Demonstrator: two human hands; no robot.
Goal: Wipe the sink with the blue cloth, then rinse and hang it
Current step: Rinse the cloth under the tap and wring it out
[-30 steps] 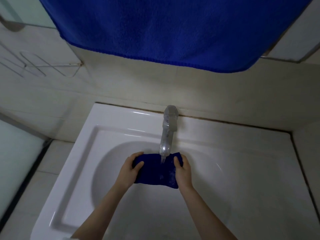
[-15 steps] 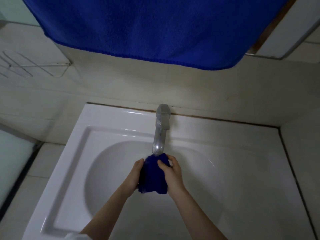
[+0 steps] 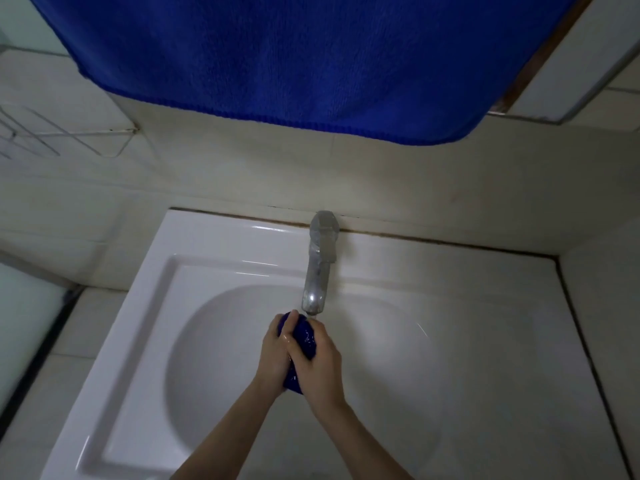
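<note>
Just below the tap (image 3: 320, 265) spout, toward twelve o'clock in the sink (image 3: 207, 271), you have the blue cloth (image 3: 305, 336) wadded between both hands: left hand (image 3: 273, 355) and right hand (image 3: 320, 362) each clench around it. Held there, it likely catches the water and drips inside the sink.

Cloth (image 3: 307, 338), just below the tap (image 3: 320, 261): dark blue, plain, with wet glints. Tap: dull silver-grey, mottled. Sink (image 3: 207, 244) around the tap: glossy white. Wall (image 3: 381, 174) behind the tap: cream tiles. Seam (image 3: 433, 239) at the tap's base: dark brown. Towel (image 3: 294, 57) above the tap: solid blue. Rack (image 3: 86, 135) left of the tap: pale wire.
</note>
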